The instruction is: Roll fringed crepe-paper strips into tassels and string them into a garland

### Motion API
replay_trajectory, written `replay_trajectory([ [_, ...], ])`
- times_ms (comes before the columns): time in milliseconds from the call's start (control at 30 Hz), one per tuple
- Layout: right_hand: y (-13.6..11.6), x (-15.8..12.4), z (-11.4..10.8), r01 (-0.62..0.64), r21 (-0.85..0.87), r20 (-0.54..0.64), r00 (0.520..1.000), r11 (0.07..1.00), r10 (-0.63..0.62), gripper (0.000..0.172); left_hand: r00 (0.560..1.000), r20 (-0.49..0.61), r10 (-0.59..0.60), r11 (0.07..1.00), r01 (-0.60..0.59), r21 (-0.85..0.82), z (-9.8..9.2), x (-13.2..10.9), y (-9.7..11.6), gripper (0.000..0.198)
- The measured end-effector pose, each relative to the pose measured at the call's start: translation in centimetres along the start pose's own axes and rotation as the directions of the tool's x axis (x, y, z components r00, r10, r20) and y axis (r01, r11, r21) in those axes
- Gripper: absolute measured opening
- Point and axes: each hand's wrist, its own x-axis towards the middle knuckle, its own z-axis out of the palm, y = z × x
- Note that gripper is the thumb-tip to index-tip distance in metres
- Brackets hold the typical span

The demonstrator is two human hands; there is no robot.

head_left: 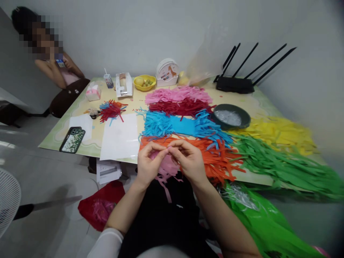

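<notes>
My left hand [148, 162] and my right hand [188, 159] meet at the near edge of the table [80, 107], fingertips pinched together on a piece of pink fringed paper [166, 170] that hangs down over my lap. Just beyond my hands lies an orange fringed paper pile [215, 154]. Behind it are a blue fringed pile [177, 125], a dark red pile [180, 106] and a pink pile [178, 95].
Green fringes [276, 163] and yellow fringes [282, 132] spread at the right beside a dark bowl [231, 116]. White sheets [120, 138], a phone [72, 139] and a small red-blue tassel [111, 109] lie left. A router [235, 84] stands at the back. Another person [57, 68] sits at the far left corner.
</notes>
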Motion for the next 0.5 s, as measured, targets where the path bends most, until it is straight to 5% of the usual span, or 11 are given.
replay_trajectory([
  [100, -0.2, 0.1, -0.2, 0.017, -0.065, -0.016, 1.000, 0.998, -0.018, 0.023, 0.999, 0.025, -0.030, 0.999, 0.030, -0.031, 0.0, -0.1, -0.2, 0.009],
  [267, -1.7, 0.7, -1.5, 0.064, -0.161, 0.116, 0.992, 0.985, -0.046, 0.026, 0.997, -0.061, -0.045, 0.999, 0.044, -0.016, 0.3, -0.7, -0.4, 0.011],
  [500, -2.8, 0.9, -2.0, 0.196, -0.355, 0.181, 0.974, 0.914, -0.139, 0.021, 0.994, 0.082, -0.071, 0.997, 0.072, -0.013, -0.2, -0.5, -0.3, 0.018],
])
